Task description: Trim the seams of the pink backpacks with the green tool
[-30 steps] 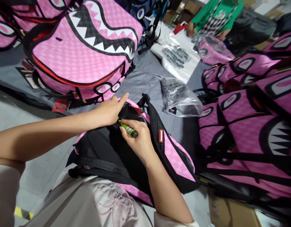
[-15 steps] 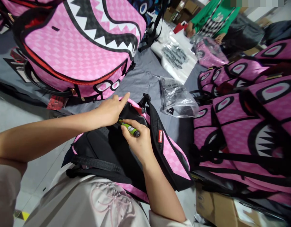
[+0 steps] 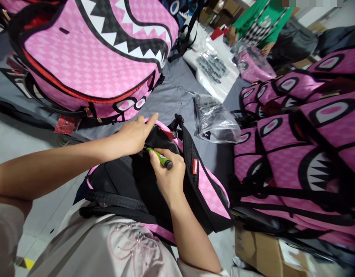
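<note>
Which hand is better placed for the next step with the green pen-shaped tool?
Probably the right hand: it holds the green pen-shaped tool, one end aimed at the backpack's black panel. The left hand lies at the backpack's pink edge and seems better suited to steadying.

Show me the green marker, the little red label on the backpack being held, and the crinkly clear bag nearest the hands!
Green marker (image 3: 160,156): head view, on its green barrel.
Red label (image 3: 195,166): head view, on its middle.
Clear plastic bag (image 3: 215,120): head view, on its crumpled middle.
</note>
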`<action>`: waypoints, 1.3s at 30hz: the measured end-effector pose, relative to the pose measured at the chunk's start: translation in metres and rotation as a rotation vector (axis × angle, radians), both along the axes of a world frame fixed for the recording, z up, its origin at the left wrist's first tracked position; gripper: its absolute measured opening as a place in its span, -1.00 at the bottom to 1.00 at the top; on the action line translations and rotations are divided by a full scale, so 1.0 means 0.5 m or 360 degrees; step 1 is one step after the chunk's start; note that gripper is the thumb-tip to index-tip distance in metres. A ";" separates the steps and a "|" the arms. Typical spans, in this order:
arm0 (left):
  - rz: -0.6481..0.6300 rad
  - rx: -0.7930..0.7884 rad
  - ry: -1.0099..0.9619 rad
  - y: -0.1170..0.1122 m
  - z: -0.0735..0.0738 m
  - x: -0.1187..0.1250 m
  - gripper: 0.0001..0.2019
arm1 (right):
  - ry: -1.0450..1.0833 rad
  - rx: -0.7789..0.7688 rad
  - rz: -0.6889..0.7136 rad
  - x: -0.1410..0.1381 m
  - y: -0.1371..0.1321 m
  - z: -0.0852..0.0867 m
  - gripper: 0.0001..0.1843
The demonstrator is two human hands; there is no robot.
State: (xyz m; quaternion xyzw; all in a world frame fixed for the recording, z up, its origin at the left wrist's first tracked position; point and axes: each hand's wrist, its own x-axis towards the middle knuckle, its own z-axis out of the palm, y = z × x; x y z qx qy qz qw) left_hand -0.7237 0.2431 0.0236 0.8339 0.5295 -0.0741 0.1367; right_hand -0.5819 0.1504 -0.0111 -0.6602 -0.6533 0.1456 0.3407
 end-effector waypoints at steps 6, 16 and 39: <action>-0.0019 0.0012 -0.0018 0.002 -0.004 -0.001 -0.08 | -0.0027 0.0093 -0.0039 -0.004 0.000 -0.010 -0.73; 0.0000 -0.0016 -0.0016 0.003 -0.001 0.000 -0.07 | 0.0112 0.0057 -0.0038 -0.007 0.000 -0.006 -0.82; -0.0025 0.0025 -0.0037 0.002 -0.003 -0.004 -0.13 | 0.0159 -0.0056 0.0045 -0.004 0.009 0.007 -0.88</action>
